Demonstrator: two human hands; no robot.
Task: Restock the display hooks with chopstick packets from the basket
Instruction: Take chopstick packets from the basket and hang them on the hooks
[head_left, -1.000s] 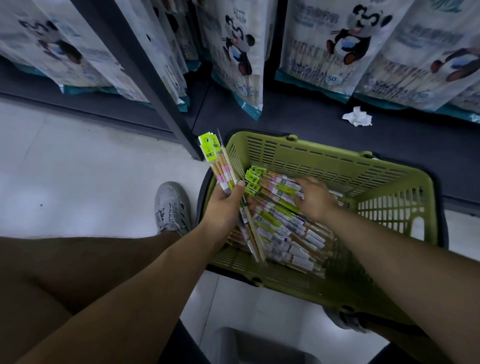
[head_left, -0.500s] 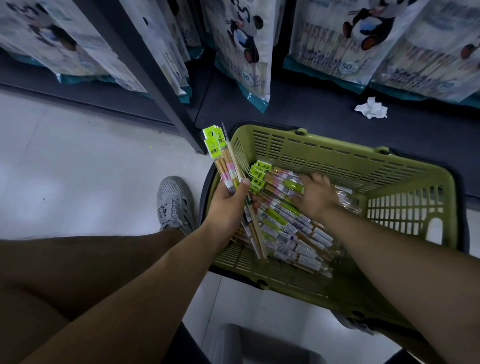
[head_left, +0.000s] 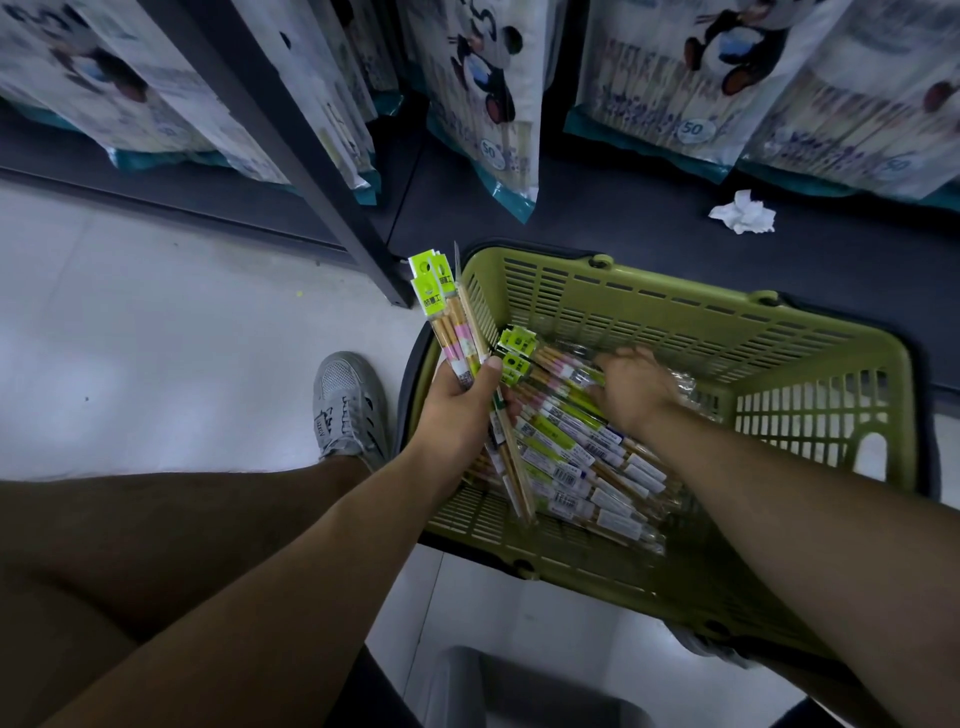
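Observation:
A green plastic basket sits on the floor against the shelf base, holding a pile of chopstick packets with lime-green header tags. My left hand grips a bundle of chopstick packets upright over the basket's left rim, thumb across the front. My right hand reaches palm down into the pile, fingers spread over the packets near their tagged ends; its fingertips are blurred and I cannot see whether they pinch one. No display hooks are in view.
Large panda-print bags hang or stand along the dark shelf base. A crumpled white tissue lies on that base. A dark upright post slants left of the basket. My grey shoe rests on the pale floor.
My right hand has slid a little further toward the far end of the pile. The left hand keeps its bundle in the same place. The camera has tilted slightly.

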